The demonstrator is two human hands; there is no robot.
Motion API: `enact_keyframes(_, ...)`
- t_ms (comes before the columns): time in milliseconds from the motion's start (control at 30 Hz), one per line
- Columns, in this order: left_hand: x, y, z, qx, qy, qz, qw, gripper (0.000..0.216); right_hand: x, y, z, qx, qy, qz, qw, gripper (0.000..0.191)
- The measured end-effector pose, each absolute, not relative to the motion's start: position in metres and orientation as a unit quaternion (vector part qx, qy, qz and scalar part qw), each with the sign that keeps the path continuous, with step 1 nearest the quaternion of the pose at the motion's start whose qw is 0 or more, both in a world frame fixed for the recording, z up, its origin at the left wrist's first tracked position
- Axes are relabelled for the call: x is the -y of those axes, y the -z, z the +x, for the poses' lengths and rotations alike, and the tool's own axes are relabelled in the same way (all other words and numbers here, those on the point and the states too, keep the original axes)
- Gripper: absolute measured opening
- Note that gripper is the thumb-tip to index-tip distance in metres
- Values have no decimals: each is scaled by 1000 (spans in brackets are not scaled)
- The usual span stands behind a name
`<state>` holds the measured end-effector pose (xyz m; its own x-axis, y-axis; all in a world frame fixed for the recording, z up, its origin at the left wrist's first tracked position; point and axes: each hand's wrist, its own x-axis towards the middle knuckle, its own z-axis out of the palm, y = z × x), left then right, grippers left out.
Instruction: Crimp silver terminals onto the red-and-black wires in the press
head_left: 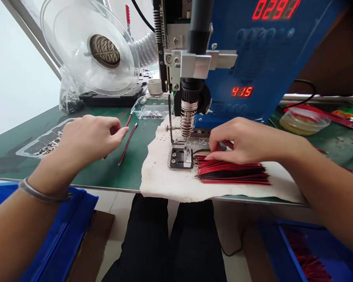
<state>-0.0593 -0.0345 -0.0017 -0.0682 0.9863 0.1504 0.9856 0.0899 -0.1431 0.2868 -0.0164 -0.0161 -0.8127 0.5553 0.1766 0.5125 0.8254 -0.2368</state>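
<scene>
My left hand is over the left of the bench, thumb and fingers pinched together; whatever is between them is hidden. Close to its fingertips lie a red wire with a metal terminal on its end and a second red wire, partly behind the hand. My right hand rests at the top edge of a bundle of red and black wires, its thumb and fingers closed on a wire there. Left of the bundle, a small metal fixture sits beneath the spring-wrapped soldering iron.
A blue control unit with red digits stands behind the iron. On the left are a clear tray of metal terminals and a clear round reel or shield. White cloth covers the bench front. Blue bins stand below.
</scene>
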Motion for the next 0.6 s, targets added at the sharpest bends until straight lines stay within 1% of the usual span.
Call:
enact_keyframes(67,29,3,-57,718,-16,-687,105,49,17,15,286,946,-103,-291,100,40)
enact_keyframes(100,28,4,-56,713,-18,-693,107,51,18,15,286,946,-106,-292,91,40)
enact_keyframes(233,30,10,-54,702,-40,-705,92,55,18,15,286,948,-111,-289,71,25)
enact_keyframes(367,34,13,-55,715,-55,-693,73,58,18,16,287,946,-124,-292,65,20)
enact_keyframes(500,37,16,-58,715,-74,-693,60,55,19,16,286,945,-138,-291,53,20)
enact_keyframes(600,39,19,-63,713,-62,-694,75,49,19,17,284,945,-143,-292,46,17)
